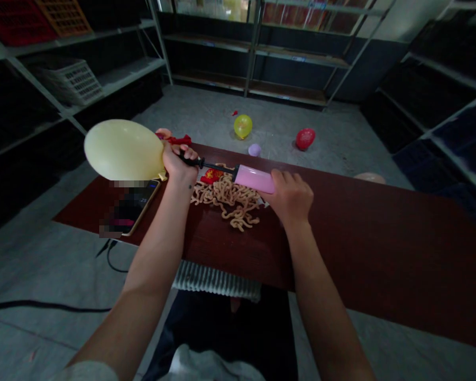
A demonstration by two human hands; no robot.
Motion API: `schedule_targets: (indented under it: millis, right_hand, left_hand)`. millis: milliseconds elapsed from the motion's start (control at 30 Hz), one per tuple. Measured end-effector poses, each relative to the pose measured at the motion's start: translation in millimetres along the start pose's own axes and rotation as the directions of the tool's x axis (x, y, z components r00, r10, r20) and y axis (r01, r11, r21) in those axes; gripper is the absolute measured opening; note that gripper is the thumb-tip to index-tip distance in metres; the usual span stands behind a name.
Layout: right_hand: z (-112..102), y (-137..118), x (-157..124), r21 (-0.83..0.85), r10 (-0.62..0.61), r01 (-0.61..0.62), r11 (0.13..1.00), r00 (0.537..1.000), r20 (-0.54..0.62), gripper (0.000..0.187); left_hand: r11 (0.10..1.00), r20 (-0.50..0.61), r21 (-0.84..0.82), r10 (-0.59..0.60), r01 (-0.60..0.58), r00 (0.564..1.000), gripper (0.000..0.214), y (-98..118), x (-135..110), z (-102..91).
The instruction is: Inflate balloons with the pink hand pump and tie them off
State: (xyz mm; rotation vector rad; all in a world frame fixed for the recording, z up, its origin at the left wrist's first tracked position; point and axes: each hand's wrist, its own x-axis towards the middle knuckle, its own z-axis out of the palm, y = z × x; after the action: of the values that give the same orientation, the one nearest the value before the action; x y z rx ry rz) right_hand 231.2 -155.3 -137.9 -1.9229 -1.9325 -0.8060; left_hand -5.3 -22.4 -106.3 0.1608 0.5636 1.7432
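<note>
A hand balloon pump with a pink barrel [254, 179] and a black rod is held level over the table between my hands. My left hand [177, 163] is closed around its black end. Against that hand rests a large inflated pale yellow balloon [122, 150]; how its neck is held is hidden by my fingers. My right hand [291, 196] grips the far end of the pink barrel. Part of the black rod shows between the two. Beneath the pump lies a heap of beige curly strands [232, 198], with a red and yellow packet [211, 175] beside it.
A phone [135, 206] lies at the left of the dark red table [373, 233]. Red limp pieces [180, 140] sit at its back edge. On the floor are a yellow balloon [243, 126], a red balloon [305, 138] and a lilac balloon [254, 150]. Metal shelves [210, 41] surround the area.
</note>
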Motion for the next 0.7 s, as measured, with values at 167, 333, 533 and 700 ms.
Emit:
schedule_targets:
  millis: [167, 333, 533, 700]
  right_hand:
    - [-2.0, 24.4, 0.8, -0.038, 0.033, -0.034, 0.999, 0.999, -0.015, 0.041]
    - [-2.6, 21.8, 0.6, 0.018, 0.073, -0.074, 0.997, 0.996, 0.046, 0.038]
    - [-6.3, 8.4, 0.1, 0.051, 0.052, -0.059, 0.997, 0.992, 0.118, 0.034]
    - [-15.5, -11.6, 3.5, 0.073, -0.004, -0.006, 0.997, 0.991, 0.136, 0.034]
  left_hand:
    - [0.999, -0.032, -0.012, 0.042, -0.043, 0.999, 0.045, 14.5, -1.9, 7.1]
    - [0.998, -0.05, -0.026, 0.051, -0.053, 0.997, 0.042, 15.1, -7.0, 11.0]
    - [0.999, -0.028, 0.002, 0.048, -0.048, 0.998, 0.041, -2.7, -17.0, 12.2]
    - [1.0, 0.032, -0.003, -0.016, 0.016, 0.999, 0.042, -29.5, -35.5, 13.7]
